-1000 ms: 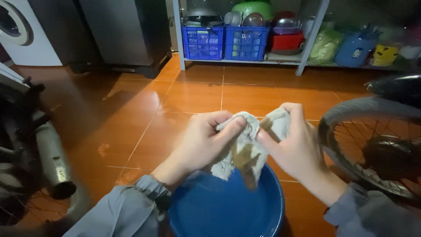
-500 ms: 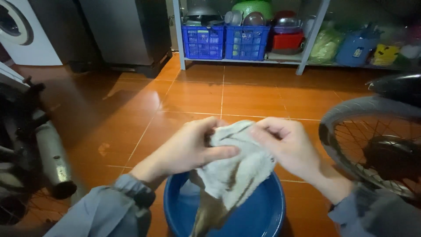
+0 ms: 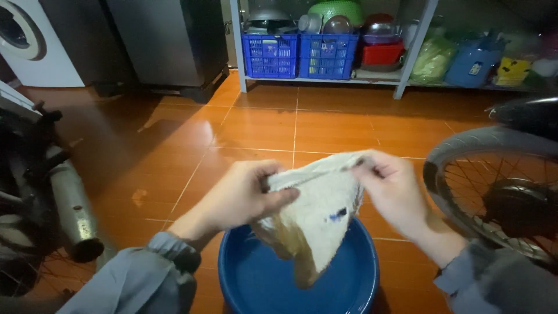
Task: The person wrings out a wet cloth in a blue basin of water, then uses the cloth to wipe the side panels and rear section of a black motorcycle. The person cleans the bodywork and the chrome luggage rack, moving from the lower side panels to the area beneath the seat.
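So the setting is an orange tiled floor (image 3: 325, 125), with a spoked wheel (image 3: 494, 192) off to the right, a motorbike exhaust pipe (image 3: 70, 209) on the left, and a shelf of blue crates (image 3: 299, 55) at the back. Right below the hands sits a round blue basin (image 3: 360, 285), and hanging over it is the whitish cloth (image 3: 317, 218), stretched between both hands with its lower corner drooping down into the basin. It's got brownish stains along the bottom edge and a little dark blue mark, and it looks wet to me, so I'd guess it's floppy, a bit heavier than it'd be dry, and maybe slick in the stained parts. Totally soft, nothing to break. Best place to hold it looks like the top hem, where it's already pulled fairly taut, since anything lower just sags. The left hand (image 3: 244, 195) comes in from the lower left, forearm angled up, fingers curled around with the thumb pressed over the cloth's left top corner. The right hand (image 3: 395, 195) mirrors it from the right, fingertips pinching the top edge near the right corner. Both sleeves are grey.
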